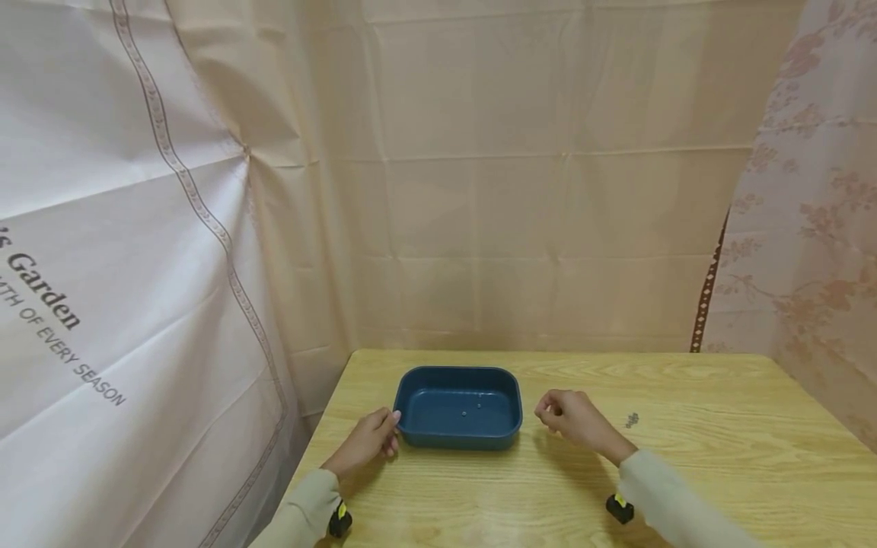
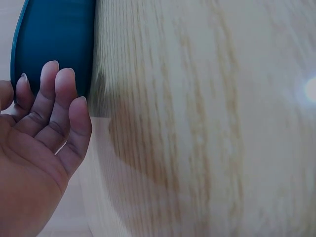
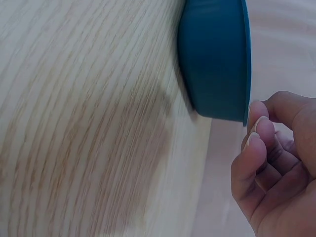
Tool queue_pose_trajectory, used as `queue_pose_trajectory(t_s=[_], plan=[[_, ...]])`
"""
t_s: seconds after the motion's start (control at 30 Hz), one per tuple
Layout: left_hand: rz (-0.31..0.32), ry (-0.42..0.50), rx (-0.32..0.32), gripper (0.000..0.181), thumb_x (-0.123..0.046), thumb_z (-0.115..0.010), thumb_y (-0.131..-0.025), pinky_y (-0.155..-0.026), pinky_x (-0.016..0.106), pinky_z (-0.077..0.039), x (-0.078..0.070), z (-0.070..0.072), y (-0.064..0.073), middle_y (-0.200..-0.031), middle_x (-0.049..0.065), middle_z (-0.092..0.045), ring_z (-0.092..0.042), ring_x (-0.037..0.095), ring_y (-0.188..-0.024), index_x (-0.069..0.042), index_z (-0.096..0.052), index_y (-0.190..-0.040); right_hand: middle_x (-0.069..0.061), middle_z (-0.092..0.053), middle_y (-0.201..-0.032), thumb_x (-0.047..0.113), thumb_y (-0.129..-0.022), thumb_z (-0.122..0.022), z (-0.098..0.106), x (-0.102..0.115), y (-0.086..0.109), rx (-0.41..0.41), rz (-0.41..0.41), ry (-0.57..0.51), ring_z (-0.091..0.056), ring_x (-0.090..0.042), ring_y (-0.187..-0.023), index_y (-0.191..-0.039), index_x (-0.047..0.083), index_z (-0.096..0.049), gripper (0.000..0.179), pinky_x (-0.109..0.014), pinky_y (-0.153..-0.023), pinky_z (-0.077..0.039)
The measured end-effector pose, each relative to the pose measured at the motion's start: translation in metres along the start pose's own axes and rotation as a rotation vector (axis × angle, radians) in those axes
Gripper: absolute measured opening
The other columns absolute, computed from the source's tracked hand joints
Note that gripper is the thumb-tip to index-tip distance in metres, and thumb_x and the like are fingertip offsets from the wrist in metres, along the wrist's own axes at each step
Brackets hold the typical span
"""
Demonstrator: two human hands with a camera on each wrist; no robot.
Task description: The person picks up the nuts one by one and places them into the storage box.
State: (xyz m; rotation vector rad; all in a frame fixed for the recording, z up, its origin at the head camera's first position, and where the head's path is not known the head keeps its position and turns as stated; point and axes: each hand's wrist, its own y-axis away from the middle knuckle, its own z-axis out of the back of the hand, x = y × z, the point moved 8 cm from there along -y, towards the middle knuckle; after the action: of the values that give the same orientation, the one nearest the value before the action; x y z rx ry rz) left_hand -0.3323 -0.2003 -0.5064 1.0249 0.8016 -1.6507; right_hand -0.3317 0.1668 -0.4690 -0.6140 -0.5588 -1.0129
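A dark blue rectangular basin [image 1: 457, 441] stands on the table, with two tiny ring-like pieces [image 1: 464, 414] lying on its floor. At its left end my left hand [image 1: 373, 438] pinches the rim between thumb and index finger; the other fingers [image 2: 64, 89] lie loosely curled against the outer wall. Just off the right end, my right hand [image 1: 572, 417] hovers above the table. Its thumb and index finger meet at the tips, with the other fingers [image 3: 249, 158] curled in; I cannot tell whether a small piece is between them. Several small grey pieces [image 1: 632, 420] lie in a little heap right of that hand.
The wood-grain table [image 1: 479, 495] ends at a back edge in front of a beige hanging cloth [image 1: 514, 190]. A white printed cloth [image 1: 137, 304] hangs at the left, and a floral one [image 1: 822, 228] at the right.
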Motion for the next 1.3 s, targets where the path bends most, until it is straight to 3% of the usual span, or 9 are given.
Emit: queue_pose_trajectory(t_s=[0.43,0.67,0.93,1.17,1.3], plan=[[0.003,-0.008,-0.003,0.042,-0.032,-0.041,-0.114,-0.060,0.033,-0.053,0.003,-0.002,-0.001,-0.081,0.012,-0.063,-0.059,0.021,-0.068,0.005,-0.055,-0.100,-0.010,-0.067,-0.076,0.009,-0.104,-0.061,-0.010,0.010,-0.005,0.017,0.021,-0.028,-0.062,-0.029,-0.062,-0.103,0.001,-0.068,0.011,-0.026,-0.049,-0.049],[-0.004,-0.002,-0.001,0.043,-0.033,-0.041,-0.114,-0.062,0.033,-0.054,0.004,-0.001,-0.002,-0.082,0.014,-0.064,-0.059,0.022,-0.069,0.005,-0.055,-0.101,-0.007,-0.066,-0.074,0.010,-0.104,-0.062,-0.016,0.014,-0.010,0.016,0.033,-0.014,-0.057,-0.016,-0.057,-0.101,0.006,-0.069,0.009,-0.026,-0.048,-0.048],[-0.007,0.017,0.018,0.044,-0.038,-0.044,-0.112,-0.063,0.031,-0.055,0.001,-0.001,0.000,-0.081,0.012,-0.064,-0.060,0.020,-0.068,0.003,-0.056,-0.099,-0.009,-0.067,-0.075,0.010,-0.104,-0.062,-0.024,0.019,-0.013,0.041,0.051,-0.030,-0.061,-0.026,-0.061,-0.098,0.007,-0.068,0.008,-0.027,-0.050,-0.050],[-0.011,0.005,0.026,0.041,-0.032,-0.040,-0.114,-0.063,0.031,-0.056,0.003,0.001,0.000,-0.081,0.012,-0.064,-0.060,0.021,-0.069,0.003,-0.056,-0.099,-0.008,-0.065,-0.070,0.013,-0.103,-0.064,-0.028,0.023,-0.014,0.046,0.083,-0.011,-0.054,-0.010,-0.054,-0.099,0.008,-0.067,0.007,-0.027,-0.049,-0.049],[-0.009,0.006,0.030,0.042,-0.033,-0.040,-0.114,-0.064,0.031,-0.056,0.003,0.001,0.000,-0.081,0.011,-0.064,-0.060,0.020,-0.069,0.003,-0.056,-0.100,-0.008,-0.064,-0.068,0.014,-0.103,-0.065,-0.029,0.024,-0.014,0.053,0.087,-0.007,-0.052,-0.008,-0.053,-0.100,0.010,-0.067,0.005,-0.025,-0.049,-0.046]])
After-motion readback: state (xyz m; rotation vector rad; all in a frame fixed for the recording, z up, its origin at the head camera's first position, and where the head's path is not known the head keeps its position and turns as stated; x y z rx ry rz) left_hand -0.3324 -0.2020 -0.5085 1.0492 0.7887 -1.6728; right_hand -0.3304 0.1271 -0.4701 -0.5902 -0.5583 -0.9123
